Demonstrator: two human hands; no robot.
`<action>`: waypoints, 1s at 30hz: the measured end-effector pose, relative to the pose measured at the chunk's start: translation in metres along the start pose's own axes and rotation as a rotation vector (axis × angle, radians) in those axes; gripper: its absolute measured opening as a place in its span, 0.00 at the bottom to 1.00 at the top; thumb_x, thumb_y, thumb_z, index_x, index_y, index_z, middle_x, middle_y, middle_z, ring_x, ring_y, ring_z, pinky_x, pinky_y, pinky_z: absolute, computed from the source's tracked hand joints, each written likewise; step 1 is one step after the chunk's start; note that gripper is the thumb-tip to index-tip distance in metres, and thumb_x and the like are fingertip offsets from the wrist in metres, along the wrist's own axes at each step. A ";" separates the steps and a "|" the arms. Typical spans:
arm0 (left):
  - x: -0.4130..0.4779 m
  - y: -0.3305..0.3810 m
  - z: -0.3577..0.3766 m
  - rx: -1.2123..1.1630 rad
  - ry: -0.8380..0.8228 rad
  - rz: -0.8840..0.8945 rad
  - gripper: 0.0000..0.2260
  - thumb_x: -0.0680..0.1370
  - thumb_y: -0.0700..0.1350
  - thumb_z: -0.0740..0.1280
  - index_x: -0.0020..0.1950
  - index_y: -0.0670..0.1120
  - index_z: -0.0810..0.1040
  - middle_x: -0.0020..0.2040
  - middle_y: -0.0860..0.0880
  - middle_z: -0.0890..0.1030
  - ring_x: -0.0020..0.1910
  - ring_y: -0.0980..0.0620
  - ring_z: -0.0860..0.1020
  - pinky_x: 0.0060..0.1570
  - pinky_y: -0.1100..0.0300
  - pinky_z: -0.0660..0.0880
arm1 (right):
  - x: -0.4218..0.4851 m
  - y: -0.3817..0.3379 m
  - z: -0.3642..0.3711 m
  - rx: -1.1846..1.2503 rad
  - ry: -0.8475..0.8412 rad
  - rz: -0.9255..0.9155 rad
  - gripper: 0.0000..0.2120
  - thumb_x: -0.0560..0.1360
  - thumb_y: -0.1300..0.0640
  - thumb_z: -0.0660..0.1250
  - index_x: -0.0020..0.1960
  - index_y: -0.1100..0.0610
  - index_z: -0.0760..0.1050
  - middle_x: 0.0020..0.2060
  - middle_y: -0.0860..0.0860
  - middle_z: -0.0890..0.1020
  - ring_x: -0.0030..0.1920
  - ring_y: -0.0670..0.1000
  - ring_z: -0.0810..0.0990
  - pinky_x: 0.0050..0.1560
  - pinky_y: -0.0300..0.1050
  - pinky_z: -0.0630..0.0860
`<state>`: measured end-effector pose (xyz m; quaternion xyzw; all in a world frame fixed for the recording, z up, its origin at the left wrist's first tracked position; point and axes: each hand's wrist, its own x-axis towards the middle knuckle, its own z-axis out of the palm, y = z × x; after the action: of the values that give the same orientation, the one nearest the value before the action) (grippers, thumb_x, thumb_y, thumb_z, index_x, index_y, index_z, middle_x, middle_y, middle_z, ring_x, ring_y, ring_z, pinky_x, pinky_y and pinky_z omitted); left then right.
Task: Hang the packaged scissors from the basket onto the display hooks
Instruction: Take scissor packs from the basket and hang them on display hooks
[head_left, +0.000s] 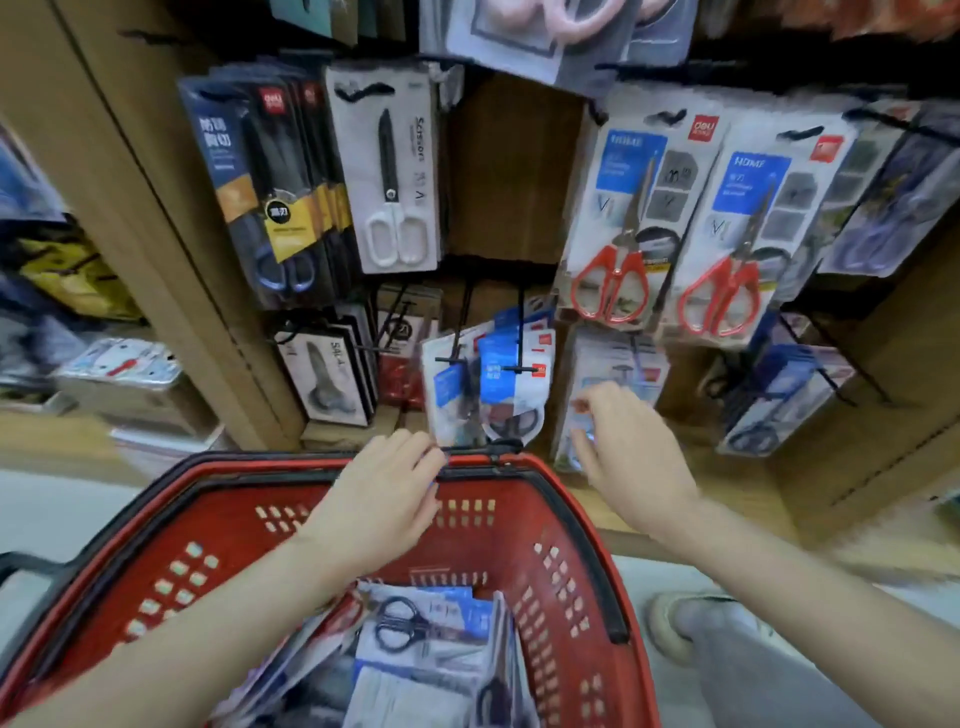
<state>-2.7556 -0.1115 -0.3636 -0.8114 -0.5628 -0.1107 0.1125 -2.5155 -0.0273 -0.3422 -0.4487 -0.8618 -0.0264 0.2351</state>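
A red basket (566, 551) with a black rim sits low in front of me, holding several packaged scissors (421, 631) with black handles. Blue-and-white scissor packs (498, 384) hang on two black display hooks (519, 332) just above the basket's far rim. My left hand (387, 493) hovers over the far rim, fingers relaxed and holding nothing. My right hand (628, 452) is raised to the right of those packs, fingers loosely curled in front of a clear pack (608, 364); whether it touches that pack I cannot tell. The view is motion-blurred.
Brown display panels carry more packs: white-handled scissors (392, 171), dark packs (270, 176), red-handled scissors (628, 208) and more (743, 228). A bare panel patch (509, 171) lies between them. A shoe (675, 623) stands right of the basket.
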 end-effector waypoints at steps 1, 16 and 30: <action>-0.017 -0.002 0.011 -0.022 -0.041 -0.013 0.10 0.73 0.46 0.57 0.44 0.45 0.76 0.40 0.48 0.75 0.38 0.47 0.73 0.39 0.56 0.63 | -0.010 -0.013 0.015 0.037 -0.050 -0.043 0.06 0.73 0.60 0.68 0.50 0.58 0.75 0.42 0.54 0.78 0.42 0.57 0.78 0.41 0.50 0.74; -0.206 -0.014 0.158 -0.525 -0.901 -0.299 0.21 0.80 0.55 0.57 0.70 0.48 0.67 0.69 0.49 0.68 0.67 0.49 0.68 0.64 0.58 0.65 | -0.140 -0.087 0.209 0.364 -1.143 0.188 0.21 0.79 0.61 0.61 0.71 0.53 0.64 0.71 0.51 0.68 0.68 0.53 0.70 0.62 0.40 0.67; -0.187 0.015 0.186 -0.618 -1.110 -0.316 0.08 0.77 0.39 0.64 0.52 0.48 0.80 0.53 0.50 0.82 0.50 0.50 0.80 0.47 0.57 0.76 | -0.159 -0.071 0.245 0.356 -1.377 0.276 0.07 0.74 0.66 0.67 0.44 0.59 0.83 0.46 0.52 0.84 0.47 0.49 0.81 0.50 0.39 0.76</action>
<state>-2.7960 -0.2259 -0.5986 -0.6503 -0.5921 0.1528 -0.4507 -2.5871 -0.1280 -0.6159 -0.4233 -0.7410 0.4330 -0.2902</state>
